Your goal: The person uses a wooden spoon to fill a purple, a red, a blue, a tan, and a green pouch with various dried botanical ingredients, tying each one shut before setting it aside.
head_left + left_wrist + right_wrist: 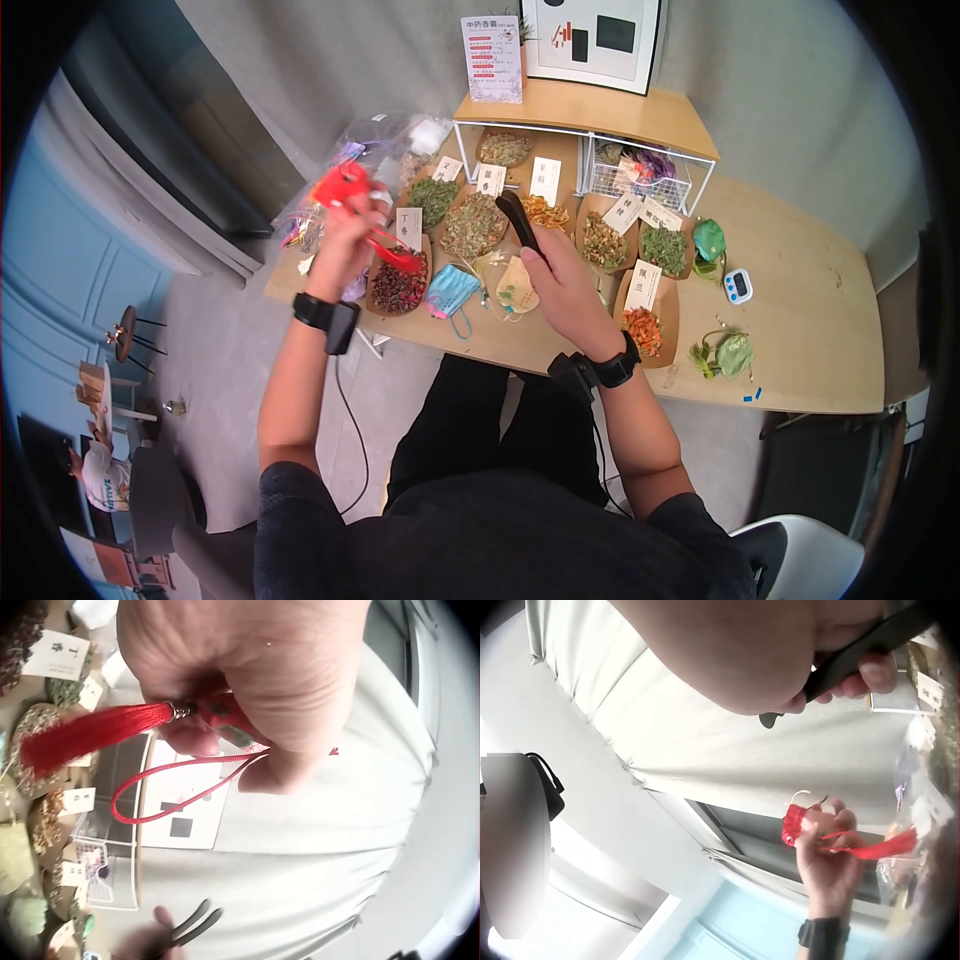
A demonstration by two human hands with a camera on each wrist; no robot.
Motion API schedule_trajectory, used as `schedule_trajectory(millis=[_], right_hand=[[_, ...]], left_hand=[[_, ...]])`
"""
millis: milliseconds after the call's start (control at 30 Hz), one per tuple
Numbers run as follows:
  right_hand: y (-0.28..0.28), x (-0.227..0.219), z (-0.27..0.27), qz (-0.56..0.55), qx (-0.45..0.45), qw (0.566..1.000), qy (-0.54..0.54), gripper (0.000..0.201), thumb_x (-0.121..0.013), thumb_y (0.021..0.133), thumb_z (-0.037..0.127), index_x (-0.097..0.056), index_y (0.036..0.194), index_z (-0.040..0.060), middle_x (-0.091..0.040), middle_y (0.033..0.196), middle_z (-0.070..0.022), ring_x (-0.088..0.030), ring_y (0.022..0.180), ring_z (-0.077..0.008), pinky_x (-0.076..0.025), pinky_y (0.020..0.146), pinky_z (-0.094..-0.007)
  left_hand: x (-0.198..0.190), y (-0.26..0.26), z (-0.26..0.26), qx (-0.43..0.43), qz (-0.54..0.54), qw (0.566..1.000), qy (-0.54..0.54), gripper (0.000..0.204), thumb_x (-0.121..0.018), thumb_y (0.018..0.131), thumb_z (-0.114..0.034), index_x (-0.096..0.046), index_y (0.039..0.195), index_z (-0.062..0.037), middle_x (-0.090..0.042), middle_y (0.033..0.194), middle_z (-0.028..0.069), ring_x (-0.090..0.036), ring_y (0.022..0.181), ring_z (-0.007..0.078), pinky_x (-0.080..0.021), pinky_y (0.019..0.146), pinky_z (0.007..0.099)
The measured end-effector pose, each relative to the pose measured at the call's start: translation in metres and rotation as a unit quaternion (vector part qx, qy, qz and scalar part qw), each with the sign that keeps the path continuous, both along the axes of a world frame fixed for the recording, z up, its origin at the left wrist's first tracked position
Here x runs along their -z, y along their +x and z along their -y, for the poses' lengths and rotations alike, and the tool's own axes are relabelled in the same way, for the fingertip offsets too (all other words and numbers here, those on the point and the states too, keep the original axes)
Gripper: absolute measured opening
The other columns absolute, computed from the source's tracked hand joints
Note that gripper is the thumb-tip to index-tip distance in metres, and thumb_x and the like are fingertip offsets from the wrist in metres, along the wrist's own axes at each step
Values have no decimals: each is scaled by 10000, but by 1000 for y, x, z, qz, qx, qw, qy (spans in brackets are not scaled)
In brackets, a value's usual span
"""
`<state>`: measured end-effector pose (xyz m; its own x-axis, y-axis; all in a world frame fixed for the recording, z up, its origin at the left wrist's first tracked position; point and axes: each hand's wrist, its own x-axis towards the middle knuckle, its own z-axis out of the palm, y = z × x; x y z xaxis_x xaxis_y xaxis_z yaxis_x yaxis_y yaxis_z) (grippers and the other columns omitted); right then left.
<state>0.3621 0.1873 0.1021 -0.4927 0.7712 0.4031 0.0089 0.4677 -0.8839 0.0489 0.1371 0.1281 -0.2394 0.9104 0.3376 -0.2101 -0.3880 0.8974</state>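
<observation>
My left hand (350, 238) is raised over the left of the table and grips a red sachet pouch (342, 187). From it hang a red tassel (97, 735) and a red cord loop (129, 787), both plain in the left wrist view. The fingers hide part of the pouch. My right hand (578, 300) holds black tongs (518, 220) over the middle of the table, tips pointing away from me; in the left wrist view their two prongs stand apart with nothing between them. Below the left hand is a paper tray of dark red buds (398, 288).
Several paper trays of dried herbs with labels cover the table (810, 300). A blue pouch (452, 290) and a cream pouch (516, 285) lie near the front edge. Rightward are green pouches (735, 355) and a timer (738, 286). A shelf (610, 118) stands behind; clear plastic bags (375, 140) lie back left.
</observation>
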Motion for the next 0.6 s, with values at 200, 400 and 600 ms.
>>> schedule_trajectory(millis=[200, 400, 600], right_hand=[[12, -3, -7, -136, -80, 961, -228, 379, -542, 1020, 68, -506, 1392, 8, -602, 1077, -122, -675, 742, -177, -545, 623, -274], [17, 15, -35, -312, -154, 836, -423, 403, -501, 1002, 34, -502, 1405, 35, -644, 1115, -161, -723, 753, -254, -592, 649, -290], [-33, 26, -46, -338, -183, 841, -381, 413, -479, 1042, 134, -448, 1445, 47, -659, 1018, -94, -663, 943, -206, -519, 818, -314]], left_hand=[[-45, -67, -12, -89, 30, 992, 84, 528, -635, 865, -21, -459, 1362, -44, -569, 1272, 155, -609, 960, 176, -521, 669, 243], [-34, -124, -27, -63, 120, 980, 144, 491, -629, 898, -65, -470, 1363, -63, -584, 1215, 152, -603, 965, 218, -536, 814, 340], [22, -147, -71, -43, 243, 964, 102, 404, -609, 912, -71, -507, 1303, -67, -608, 1121, 131, -614, 995, 234, -514, 1006, 421]])
